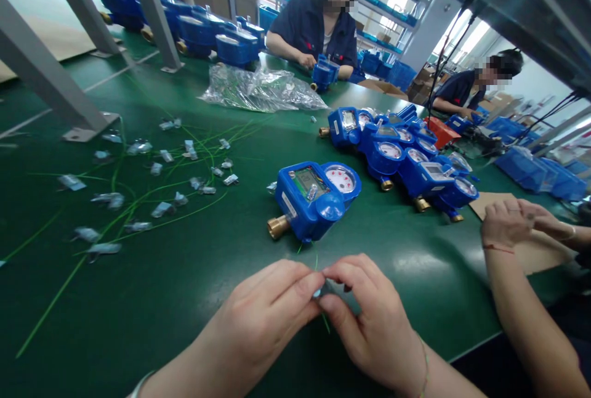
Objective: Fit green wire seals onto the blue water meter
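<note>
Seals: loose green wire seals with small clear tags lay scattered over the left half of the green table, I judged so that one could be picked at a time.
Bag: a crumpled clear plastic bag lay further back, near the far co-worker, probably the stock those seals came from.
Left hand: my left hand was pinched shut on a small seal tag, thumb and forefinger closed against it from the left.
Tag: it sat between both sets of fingertips, just in front of the nearest meter, with a thin green wire running up toward that meter; I could not tell whether the wire was threaded through it.
Right hand: my right hand gripped the same tag from the other side, likely to steady it close to the body.
Meter: the blue water meter lay face up with its brass fitting toward the left, near enough for the wire to reach.
Meter pile: a cluster of blue water meters was heaped right of it, well apart from my hands.
Neighbour: another person's hands rested over a cardboard piece at the right edge.
</note>
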Demonstrator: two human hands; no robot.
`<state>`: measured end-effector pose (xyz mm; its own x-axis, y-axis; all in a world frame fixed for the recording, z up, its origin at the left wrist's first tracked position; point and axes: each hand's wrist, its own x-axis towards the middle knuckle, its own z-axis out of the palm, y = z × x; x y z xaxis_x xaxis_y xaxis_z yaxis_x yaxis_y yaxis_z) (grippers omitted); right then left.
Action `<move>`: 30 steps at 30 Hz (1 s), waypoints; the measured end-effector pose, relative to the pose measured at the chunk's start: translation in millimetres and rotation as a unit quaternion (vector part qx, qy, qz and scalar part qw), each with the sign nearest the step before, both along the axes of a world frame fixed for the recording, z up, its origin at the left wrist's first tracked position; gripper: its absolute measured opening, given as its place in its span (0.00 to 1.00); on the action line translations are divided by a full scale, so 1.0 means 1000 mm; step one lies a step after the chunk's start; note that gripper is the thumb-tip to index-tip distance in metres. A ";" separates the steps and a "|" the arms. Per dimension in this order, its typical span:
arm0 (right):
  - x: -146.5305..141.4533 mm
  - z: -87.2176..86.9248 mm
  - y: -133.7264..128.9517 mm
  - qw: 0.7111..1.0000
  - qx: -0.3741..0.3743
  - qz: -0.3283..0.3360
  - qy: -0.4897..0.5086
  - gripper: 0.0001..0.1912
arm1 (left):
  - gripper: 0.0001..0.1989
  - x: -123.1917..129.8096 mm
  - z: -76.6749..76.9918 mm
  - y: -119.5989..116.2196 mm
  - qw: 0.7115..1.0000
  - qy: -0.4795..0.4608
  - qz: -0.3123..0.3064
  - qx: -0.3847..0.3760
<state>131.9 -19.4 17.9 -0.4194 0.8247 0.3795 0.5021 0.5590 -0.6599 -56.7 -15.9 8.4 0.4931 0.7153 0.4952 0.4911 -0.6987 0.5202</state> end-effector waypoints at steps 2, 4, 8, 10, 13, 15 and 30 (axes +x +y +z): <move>-0.001 0.002 -0.001 1.000 -0.001 -0.009 -0.015 0.07 | 0.12 -0.001 -0.003 -0.001 0.999 0.011 0.010 0.031; -0.002 0.002 -0.001 1.000 -0.010 -0.023 -0.018 0.07 | 0.14 -0.002 -0.006 -0.001 0.997 0.015 0.027 0.073; -0.001 0.001 -0.001 0.998 -0.052 0.010 -0.025 0.09 | 0.10 -0.003 -0.004 0.001 0.992 0.032 0.024 0.118; 0.001 0.000 0.000 0.997 -0.067 0.020 -0.022 0.07 | 0.09 -0.003 -0.001 0.003 0.992 0.037 0.014 0.117; 0.003 -0.002 0.001 0.996 -0.090 0.009 -0.017 0.04 | 0.09 -0.004 0.003 0.007 0.995 0.032 -0.008 0.098; 0.004 -0.004 0.001 0.993 -0.114 0.009 -0.010 0.04 | 0.10 -0.004 0.004 0.009 0.995 0.031 -0.018 0.092; 0.003 -0.001 0.005 0.987 -0.144 0.067 -0.039 0.09 | 0.06 -0.004 0.007 0.013 0.988 0.016 -0.083 0.132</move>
